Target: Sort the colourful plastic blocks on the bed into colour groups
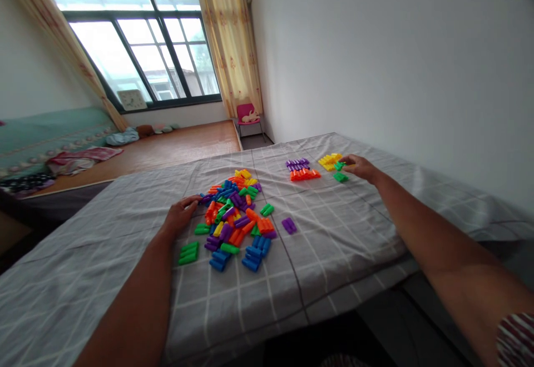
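Note:
A mixed pile of colored plastic pieces (233, 211) lies on the grey checked cloth. At the pile's left edge rests my left hand (182, 213), its fingertips by purple and blue pieces; whether it grips one is too small to tell. Farther right, my right hand (357, 167) has its fingers closed on a green piece (339, 165). Just below that lies another green piece (341, 177). Beside them sit yellow pieces (329, 160) in a group, with purple pieces (297, 163) and orange pieces (305, 174) in rows to their left.
The cloth-covered table (334, 261) runs along a white wall at the right. Behind it are a wooden platform (187, 142) with fabric items, a pink chair (246, 115) holding a plush toy, and a curtained window. A single purple piece (288, 225) lies right of the pile.

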The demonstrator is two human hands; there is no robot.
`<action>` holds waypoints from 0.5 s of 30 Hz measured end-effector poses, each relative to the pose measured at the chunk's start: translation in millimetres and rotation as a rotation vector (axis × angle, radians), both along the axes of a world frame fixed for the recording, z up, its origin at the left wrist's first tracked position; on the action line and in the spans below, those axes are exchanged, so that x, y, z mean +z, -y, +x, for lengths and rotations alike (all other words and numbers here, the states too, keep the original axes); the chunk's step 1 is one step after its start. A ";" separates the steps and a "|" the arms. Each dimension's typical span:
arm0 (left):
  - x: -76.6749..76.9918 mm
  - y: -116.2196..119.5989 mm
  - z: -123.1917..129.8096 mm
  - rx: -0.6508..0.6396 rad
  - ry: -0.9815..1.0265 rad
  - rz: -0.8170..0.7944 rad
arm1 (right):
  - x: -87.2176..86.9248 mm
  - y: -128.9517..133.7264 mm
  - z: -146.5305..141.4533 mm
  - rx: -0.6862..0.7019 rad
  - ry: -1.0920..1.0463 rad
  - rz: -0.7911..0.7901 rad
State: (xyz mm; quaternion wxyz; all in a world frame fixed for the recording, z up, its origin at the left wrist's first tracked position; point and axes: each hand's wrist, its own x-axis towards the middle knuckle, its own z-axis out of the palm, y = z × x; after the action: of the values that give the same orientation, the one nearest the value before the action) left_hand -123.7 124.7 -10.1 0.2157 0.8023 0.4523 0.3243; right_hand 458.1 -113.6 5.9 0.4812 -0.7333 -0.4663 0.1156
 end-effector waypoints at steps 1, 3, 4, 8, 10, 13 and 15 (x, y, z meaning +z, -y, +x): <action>0.2 0.2 0.0 0.001 0.004 -0.002 | -5.8 3.7 6.8 -0.005 -0.027 -0.005; -0.1 0.1 -0.4 -0.003 0.006 -0.007 | -16.8 9.4 12.2 0.014 -0.067 -0.013; -0.5 -0.2 -0.7 -0.005 0.006 -0.007 | -21.0 11.5 12.2 0.030 -0.079 -0.020; -3.6 -3.2 -2.7 -0.002 -0.001 0.002 | -27.3 14.9 6.8 0.077 -0.082 -0.049; -4.9 -5.2 -3.6 -0.005 -0.006 0.010 | -26.4 15.1 4.7 0.077 -0.081 -0.052; -6.2 -6.9 -3.7 -0.007 -0.011 0.014 | -25.2 15.0 2.6 0.063 -0.097 -0.054; -6.7 -6.6 -2.9 -0.003 0.000 0.014 | -25.8 14.9 1.9 0.066 -0.101 -0.052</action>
State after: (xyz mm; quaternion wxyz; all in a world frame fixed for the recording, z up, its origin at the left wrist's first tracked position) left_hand -126.6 131.3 -16.8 0.2106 0.8045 0.4487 0.3273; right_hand 460.0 -128.4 -20.0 0.4809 -0.7228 -0.4623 0.1803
